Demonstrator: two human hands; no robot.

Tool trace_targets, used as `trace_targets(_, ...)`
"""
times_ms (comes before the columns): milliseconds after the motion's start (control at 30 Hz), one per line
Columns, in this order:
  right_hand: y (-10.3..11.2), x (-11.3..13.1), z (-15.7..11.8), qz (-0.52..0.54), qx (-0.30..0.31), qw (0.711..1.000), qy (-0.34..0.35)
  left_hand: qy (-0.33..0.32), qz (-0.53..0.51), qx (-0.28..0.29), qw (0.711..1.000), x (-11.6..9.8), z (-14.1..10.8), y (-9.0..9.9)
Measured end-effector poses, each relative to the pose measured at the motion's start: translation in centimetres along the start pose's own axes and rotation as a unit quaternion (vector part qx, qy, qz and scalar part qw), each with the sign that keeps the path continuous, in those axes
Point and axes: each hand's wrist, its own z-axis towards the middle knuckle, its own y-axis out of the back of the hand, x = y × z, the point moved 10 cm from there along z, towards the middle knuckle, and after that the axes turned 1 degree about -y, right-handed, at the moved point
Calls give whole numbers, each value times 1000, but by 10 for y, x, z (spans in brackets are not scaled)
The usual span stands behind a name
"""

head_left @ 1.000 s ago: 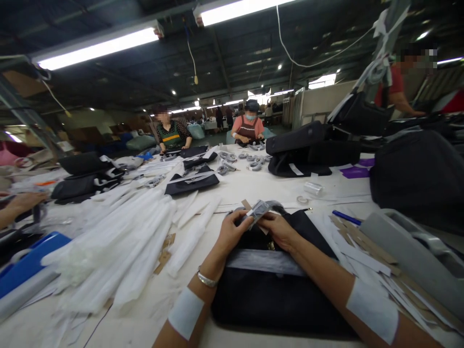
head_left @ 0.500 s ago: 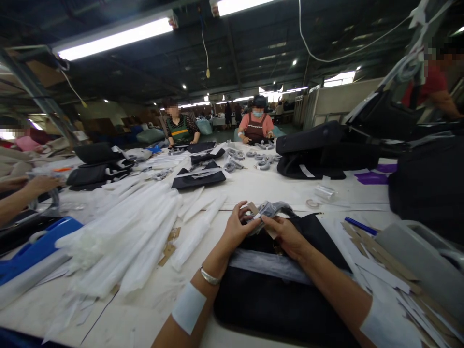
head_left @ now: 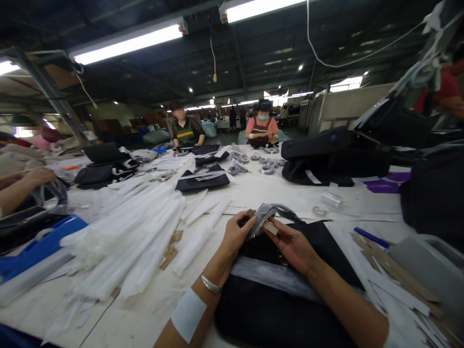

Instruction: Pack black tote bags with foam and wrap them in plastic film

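Observation:
A black bag [head_left: 268, 309] lies flat on the table in front of me, a strip of translucent wrap [head_left: 271, 275] across its upper part. Its handle [head_left: 266, 212] is wrapped in clear plastic and arches up at the far end. My left hand [head_left: 234, 237] is closed around the left side of this handle, fingertips partly hidden behind it. On the other side, my right hand [head_left: 297, 246] pinches a small pale tan tag [head_left: 270, 227] against the handle. Below the right fingers, a small gold-coloured fitting [head_left: 282, 258] shows on the bag.
White plastic sleeves [head_left: 126, 237] are heaped at left, beside a blue tape dispenser [head_left: 39, 244]. On the right are a grey bin [head_left: 427, 266], cardboard strips [head_left: 406, 275] and a blue pen [head_left: 371, 237]. Black bags [head_left: 326, 154] stand beyond. Co-workers sit across the table; another's hands [head_left: 34, 181] work at left.
The handle has been turned and my left hand has closed further round it. The tan tag now sits lower, between the right fingers and the handle. The view has shifted slightly.

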Motion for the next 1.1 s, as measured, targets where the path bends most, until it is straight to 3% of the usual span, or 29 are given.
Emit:
trace_targets(267,-1,-11,-1,-42,-5,999,2,-12,17,3,1000,-1,-1,-3)
trace_targets(633,2,-8,-3,-138,-55,988,53,-87,163,-21,983,-19,-7,-5)
trace_targets(833,12,-13,0,-143,-73,986,39,-94,191,-18,977,-17,-7,-7)
trace_targets(1000,7,-13,-2,-106,-53,992,30,-107,172,-19,979,-19,-6,-7)
trace_targets(1100,12,-13,-3,-101,-83,991,27,-107,176,-15,978,-21,-6,-7)
